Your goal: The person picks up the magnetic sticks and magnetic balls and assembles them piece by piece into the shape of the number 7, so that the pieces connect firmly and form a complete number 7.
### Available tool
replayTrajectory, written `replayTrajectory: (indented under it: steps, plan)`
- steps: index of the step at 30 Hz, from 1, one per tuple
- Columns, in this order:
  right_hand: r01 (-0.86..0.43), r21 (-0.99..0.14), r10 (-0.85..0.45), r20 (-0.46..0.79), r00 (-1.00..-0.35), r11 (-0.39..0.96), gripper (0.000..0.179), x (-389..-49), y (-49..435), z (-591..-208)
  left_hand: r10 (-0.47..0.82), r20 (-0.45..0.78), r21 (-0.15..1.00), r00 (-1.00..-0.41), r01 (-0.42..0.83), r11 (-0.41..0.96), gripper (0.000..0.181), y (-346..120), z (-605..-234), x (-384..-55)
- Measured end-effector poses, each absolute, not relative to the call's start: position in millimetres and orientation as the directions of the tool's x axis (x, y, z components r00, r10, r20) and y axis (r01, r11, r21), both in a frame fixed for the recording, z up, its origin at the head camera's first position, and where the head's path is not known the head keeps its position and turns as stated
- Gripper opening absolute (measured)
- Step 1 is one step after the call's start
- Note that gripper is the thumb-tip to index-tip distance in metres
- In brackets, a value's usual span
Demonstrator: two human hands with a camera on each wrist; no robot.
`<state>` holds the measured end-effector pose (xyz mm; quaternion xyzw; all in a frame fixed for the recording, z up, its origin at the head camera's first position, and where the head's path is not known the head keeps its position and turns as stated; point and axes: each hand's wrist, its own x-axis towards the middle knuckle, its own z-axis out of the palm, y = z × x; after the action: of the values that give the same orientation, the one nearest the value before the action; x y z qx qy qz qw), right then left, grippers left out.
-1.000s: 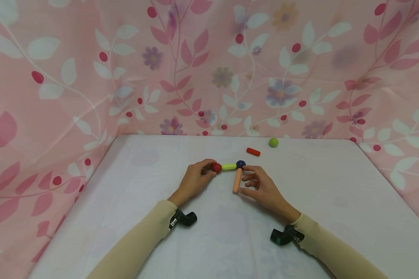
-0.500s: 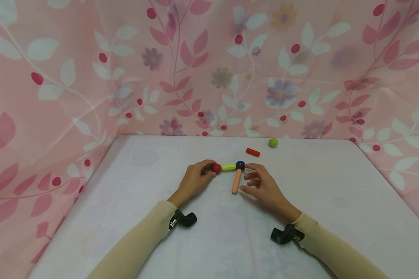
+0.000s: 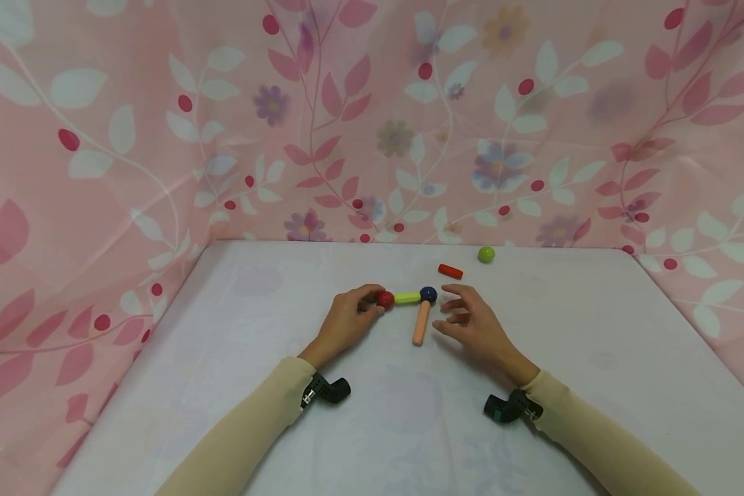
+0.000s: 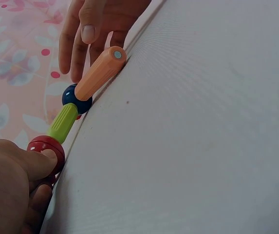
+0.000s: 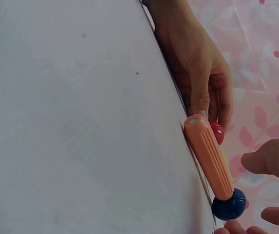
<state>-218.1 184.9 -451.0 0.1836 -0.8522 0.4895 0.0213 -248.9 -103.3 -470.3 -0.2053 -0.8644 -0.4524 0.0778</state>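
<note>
My left hand [image 3: 350, 315] pinches a red ball [image 3: 386, 300] between thumb and fingers. From that ball a short yellow-green magnetic rod [image 3: 408, 298] runs right to a dark blue ball [image 3: 428, 295]. An orange magnetic rod [image 3: 421, 324] extends from the blue ball toward the person; its free end shows a small metal disc in the left wrist view. Just right of the blue ball and orange rod, my right hand [image 3: 476, 324] holds nothing, its fingers spread and loosely bent. In the right wrist view its thumb [image 5: 268, 158] is apart from the orange rod.
Behind the joined pieces, a short red rod [image 3: 450, 271] lies on the white table [image 3: 273, 427]. A green ball [image 3: 486, 255] sits near the table's back edge. A pink floral cloth [image 3: 372, 124] hangs behind and beside the table.
My right hand has drawn back to the right, away from the blue ball and orange rod. The left hand keeps hold of the red ball, and the joined pieces stay nearly in place.
</note>
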Motion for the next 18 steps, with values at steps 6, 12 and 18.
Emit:
replayTrajectory:
  steps: [6, 12, 18]
  plan:
    - [-0.326, -0.816, -0.271, 0.216, -0.938, 0.478, 0.071, -225, 190, -450, 0.283, 0.33, 0.753, -0.9, 0.432, 0.496, 0.038, -103, -471, -249]
    - [-0.342, -0.79, -0.255, 0.241, -0.936, 0.509, 0.069, -235, 196, -450, 0.279, 0.326, 0.751, -0.903, 0.427, 0.503, 0.038, -103, -470, -249]
    - [-0.359, -0.751, -0.243, 0.266, -0.933, 0.554, 0.066, -247, 204, -450, 0.279, 0.311, 0.753, -0.908, 0.415, 0.511, 0.038, -103, -470, -248]
